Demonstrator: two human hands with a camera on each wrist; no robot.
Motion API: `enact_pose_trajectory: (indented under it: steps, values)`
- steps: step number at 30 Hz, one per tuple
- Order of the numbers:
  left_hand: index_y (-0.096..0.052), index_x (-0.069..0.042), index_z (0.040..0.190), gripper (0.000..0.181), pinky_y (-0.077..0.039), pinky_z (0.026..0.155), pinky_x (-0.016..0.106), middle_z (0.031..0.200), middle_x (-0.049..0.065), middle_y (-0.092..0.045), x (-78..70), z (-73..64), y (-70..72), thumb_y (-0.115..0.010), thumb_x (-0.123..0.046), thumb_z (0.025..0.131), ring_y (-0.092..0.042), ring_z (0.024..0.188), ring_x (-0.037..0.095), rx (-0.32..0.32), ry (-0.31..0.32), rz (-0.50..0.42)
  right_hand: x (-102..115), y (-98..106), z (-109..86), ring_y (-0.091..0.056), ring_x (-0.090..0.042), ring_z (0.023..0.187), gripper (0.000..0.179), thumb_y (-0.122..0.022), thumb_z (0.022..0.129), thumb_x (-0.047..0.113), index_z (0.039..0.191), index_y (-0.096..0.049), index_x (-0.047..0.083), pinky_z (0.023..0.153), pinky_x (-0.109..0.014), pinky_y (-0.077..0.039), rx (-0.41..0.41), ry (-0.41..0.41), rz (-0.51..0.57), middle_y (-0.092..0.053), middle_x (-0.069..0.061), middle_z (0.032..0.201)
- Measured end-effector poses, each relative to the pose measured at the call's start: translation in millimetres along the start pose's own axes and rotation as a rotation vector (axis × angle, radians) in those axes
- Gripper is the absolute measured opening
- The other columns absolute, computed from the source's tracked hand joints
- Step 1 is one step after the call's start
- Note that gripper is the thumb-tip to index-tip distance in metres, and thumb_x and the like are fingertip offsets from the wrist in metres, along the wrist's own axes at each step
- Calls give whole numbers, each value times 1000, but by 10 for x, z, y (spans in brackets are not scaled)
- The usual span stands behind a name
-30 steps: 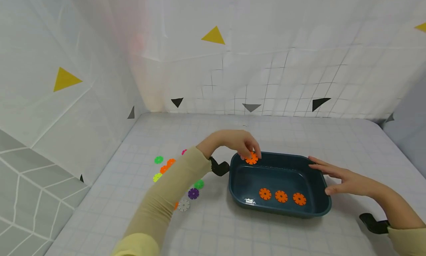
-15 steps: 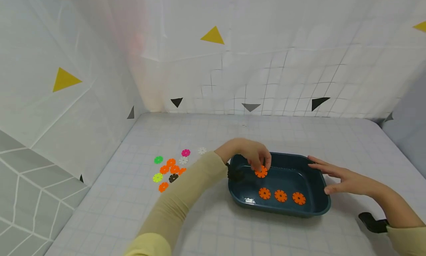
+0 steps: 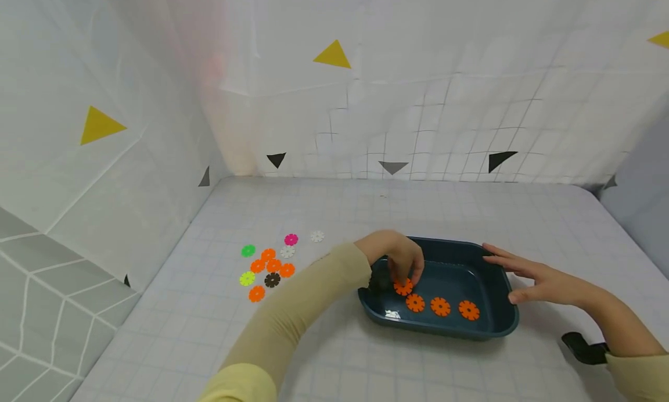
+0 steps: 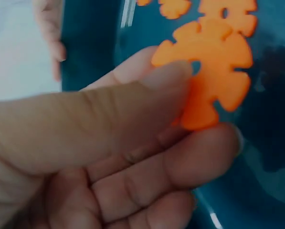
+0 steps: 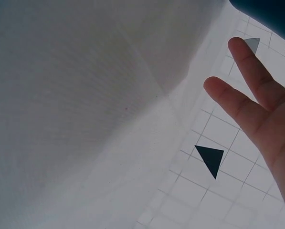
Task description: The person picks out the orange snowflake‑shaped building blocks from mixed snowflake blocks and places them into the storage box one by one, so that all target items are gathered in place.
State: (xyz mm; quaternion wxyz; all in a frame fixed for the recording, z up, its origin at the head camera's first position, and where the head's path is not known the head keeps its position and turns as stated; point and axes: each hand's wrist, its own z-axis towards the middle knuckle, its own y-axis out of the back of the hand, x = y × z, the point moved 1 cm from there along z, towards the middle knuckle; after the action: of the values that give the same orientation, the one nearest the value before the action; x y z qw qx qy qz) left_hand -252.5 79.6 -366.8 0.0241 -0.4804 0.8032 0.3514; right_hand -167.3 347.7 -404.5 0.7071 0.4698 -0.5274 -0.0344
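My left hand (image 3: 401,257) reaches into the dark blue rectangular tray (image 3: 460,331) and pinches an orange notched plastic disc (image 4: 218,71) between thumb and fingers. In the head view that disc is low over the tray floor, near the left end of a row. The row is 3 like orange discs (image 3: 441,307) lying flat on the floor of the tray. My right hand (image 3: 543,281) rests with extended fingers at the tray's right wall and rim. Its fingers (image 5: 235,100) appear spread in the right wrist view, holding nothing.
Left of the tray, several notched discs lie loosely on the white gridded table: orange ones (image 3: 256,294), a black one (image 3: 272,280), a pink one (image 3: 291,239), a green one (image 3: 248,250), a yellow one (image 3: 247,279) and white ones (image 3: 317,236). White sheeting (image 3: 444,100) hangs behind.
My left hand has moved from the tray's far left rim inward and down toward the row, carrying the orange disc. The right hand stays at the tray's right side.
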Motion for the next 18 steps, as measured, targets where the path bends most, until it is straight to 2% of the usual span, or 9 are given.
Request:
enact_pose_trajectory:
  steps: [3, 6, 10, 13, 18]
  values:
    - [-65, -13, 83, 9, -50, 65, 23, 89, 0, -60, -4, 84, -45, -67, -4, 82, -57, 68, 11, 30, 36, 46, 10, 4, -4, -11, 25, 120, 66, -63, 80, 7, 140, -35, 9, 75, -76, -27, -1, 2, 0, -9, 32, 144]
    - [-63, -13, 81, 9, -48, 62, 22, 85, -1, -59, -1, 141, -98, -68, -6, 81, -54, 68, 11, 57, 75, 132, 21, 7, 0, -11, 25, 120, 66, -63, 80, 7, 140, -35, 8, 76, -76, -27, 0, 3, 3, -9, 32, 144]
    - [-64, -15, 79, 8, -46, 60, 21, 83, -2, -59, 1, 173, -158, -70, -10, 80, -52, 66, 11, 65, 146, 210, 29, 11, 3, -11, 25, 121, 67, -63, 80, 6, 140, -35, 7, 75, -76, -27, -1, 11, 4, -9, 32, 144]
    - [-66, -14, 81, 7, -48, 59, 22, 82, -2, -60, -4, 171, -190, -72, -11, 79, -55, 65, 12, 40, 184, 197, 26, 10, 5, -11, 25, 120, 67, -64, 79, 7, 140, -35, 7, 75, -76, -27, -5, 11, 0, -9, 31, 144]
    - [-68, -14, 86, 9, -50, 59, 23, 78, -1, -64, -16, 148, -222, -72, -14, 79, -58, 63, 13, 10, 195, 193, 16, 6, 5, -11, 25, 120, 68, -64, 79, 7, 140, -35, 8, 75, -76, -27, -7, 7, -2, -9, 32, 144]
